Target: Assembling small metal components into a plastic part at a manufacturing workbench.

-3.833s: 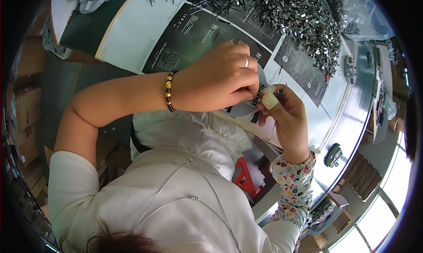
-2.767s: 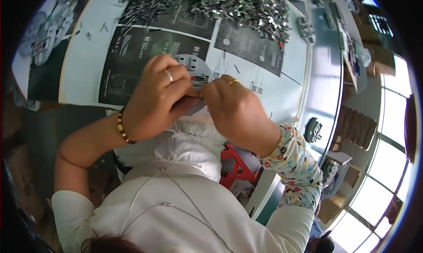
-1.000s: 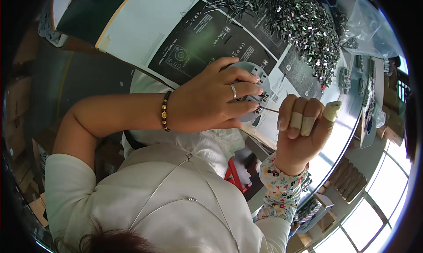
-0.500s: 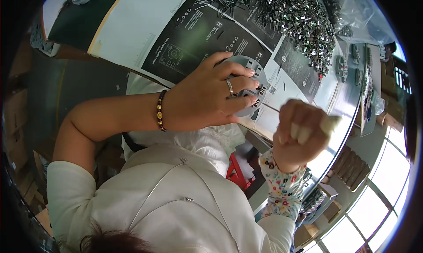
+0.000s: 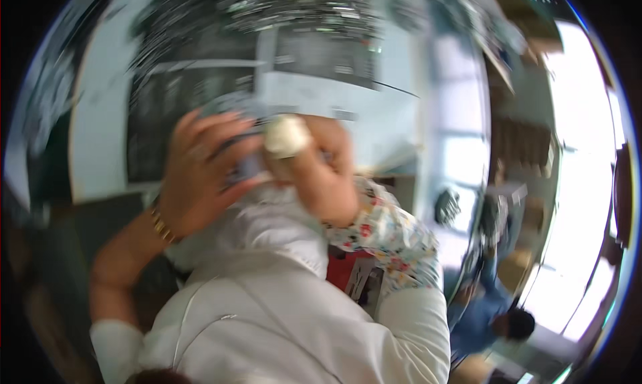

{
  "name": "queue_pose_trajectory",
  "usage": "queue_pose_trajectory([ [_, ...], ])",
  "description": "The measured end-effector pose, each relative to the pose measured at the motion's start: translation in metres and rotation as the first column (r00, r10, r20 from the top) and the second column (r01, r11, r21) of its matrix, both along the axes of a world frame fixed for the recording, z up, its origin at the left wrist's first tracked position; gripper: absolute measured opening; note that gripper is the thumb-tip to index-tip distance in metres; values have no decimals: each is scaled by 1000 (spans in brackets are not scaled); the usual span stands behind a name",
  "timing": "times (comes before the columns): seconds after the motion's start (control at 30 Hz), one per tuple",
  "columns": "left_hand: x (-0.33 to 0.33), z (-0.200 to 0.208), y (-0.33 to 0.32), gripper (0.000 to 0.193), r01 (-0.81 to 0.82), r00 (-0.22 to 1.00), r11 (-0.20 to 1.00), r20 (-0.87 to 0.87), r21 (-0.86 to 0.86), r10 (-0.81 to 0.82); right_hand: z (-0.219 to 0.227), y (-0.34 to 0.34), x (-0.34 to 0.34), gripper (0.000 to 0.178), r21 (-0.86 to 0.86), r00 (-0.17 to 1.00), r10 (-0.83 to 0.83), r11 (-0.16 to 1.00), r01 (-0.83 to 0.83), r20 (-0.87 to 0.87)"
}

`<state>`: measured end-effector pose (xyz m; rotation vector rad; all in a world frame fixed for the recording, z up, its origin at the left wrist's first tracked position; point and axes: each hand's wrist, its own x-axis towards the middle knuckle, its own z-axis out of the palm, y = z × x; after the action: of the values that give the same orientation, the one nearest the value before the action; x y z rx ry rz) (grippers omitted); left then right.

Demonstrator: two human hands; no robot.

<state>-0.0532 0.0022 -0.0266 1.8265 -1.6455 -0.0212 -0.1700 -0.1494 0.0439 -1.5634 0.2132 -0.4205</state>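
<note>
Motion smears the whole picture. My left hand, with a dark and gold bracelet at its wrist, lies with bent fingers around a grey round plastic part at the near side of the table. Close against it on the right is my right hand, fingers curled and a whitish cover on the thumb. It overlaps the part's right side. Whatever those right fingers hold is hidden. A flowered sleeve cuff covers the right forearm.
Black printed sheets lie on the white table. Beyond them spreads a heap of small shiny metal pieces. Red material shows below the table edge. A person in blue is at the lower right, near bright windows.
The view has swung, shifting the table leftward in the picture. My right hand has come from apart on the right to beside my left hand at the grey part. A person now appears lower right.
</note>
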Motion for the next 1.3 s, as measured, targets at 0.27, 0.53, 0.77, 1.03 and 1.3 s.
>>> queue_pose_trajectory([
  [0.27,-43,39,-46,50,217,970,886,-14,-409,-244,27,-32,-87,43,2,900,-181,980,197,-396],
  [0.53,-73,47,-85,37,323,935,923,-79,-209,-345,-1,-111,-461,29,-188,-424,-905,-410,892,-39],
  [0.77,-96,37,-127,19,361,875,926,-305,-110,-377,-80,-21,-789,45,-930,-643,-749,100,-353,163],
  [1.03,-197,10,-217,18,575,737,723,-141,-383,-661,-110,59,-873,31,-988,-902,-418,145,49,-106],
  [1.3,-411,8,-302,70,757,619,612,51,227,-784,-96,32,-761,21,-982,-781,-624,-135,134,-20],
])
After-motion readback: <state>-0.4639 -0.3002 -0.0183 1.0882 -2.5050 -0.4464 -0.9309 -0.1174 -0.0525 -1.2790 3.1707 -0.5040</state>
